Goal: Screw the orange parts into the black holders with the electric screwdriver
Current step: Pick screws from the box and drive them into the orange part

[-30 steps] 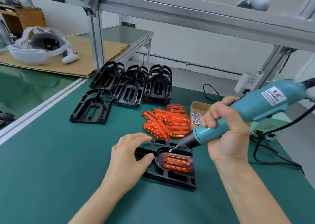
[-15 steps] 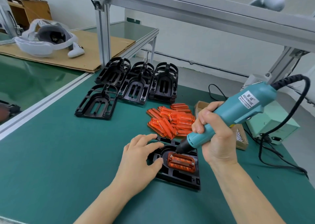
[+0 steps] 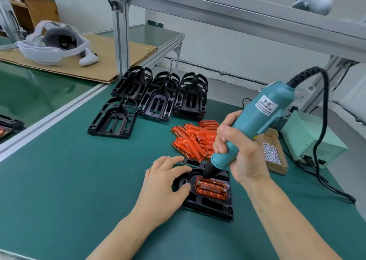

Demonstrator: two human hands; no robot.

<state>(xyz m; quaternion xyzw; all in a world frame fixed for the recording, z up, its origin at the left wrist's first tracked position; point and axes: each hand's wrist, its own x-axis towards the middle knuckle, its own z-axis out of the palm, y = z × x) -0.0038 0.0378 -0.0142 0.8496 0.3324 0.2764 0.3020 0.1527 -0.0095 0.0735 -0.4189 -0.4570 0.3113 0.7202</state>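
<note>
orange part (image 3: 211, 188) sits seated in the black holder (image 3: 208, 202) at six o'clock on the mat. right hand (image 3: 240, 156) grips the electric screwdriver (image 3: 255, 125), bit at its ten o'clock corner; left hand (image 3: 165, 182) presses flat fingers on the holder. a tilted bit could slip and scar the plastic.

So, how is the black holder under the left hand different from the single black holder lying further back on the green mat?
The black plastic holder under the left hand has an orange translucent part seated in it; the single black plastic holder further back has none. The left hand rests on the near one and the teal electric screwdriver in the right hand points into it; the far one lies untouched. Both have the same arched shape and lie flat on the green mat.
</note>
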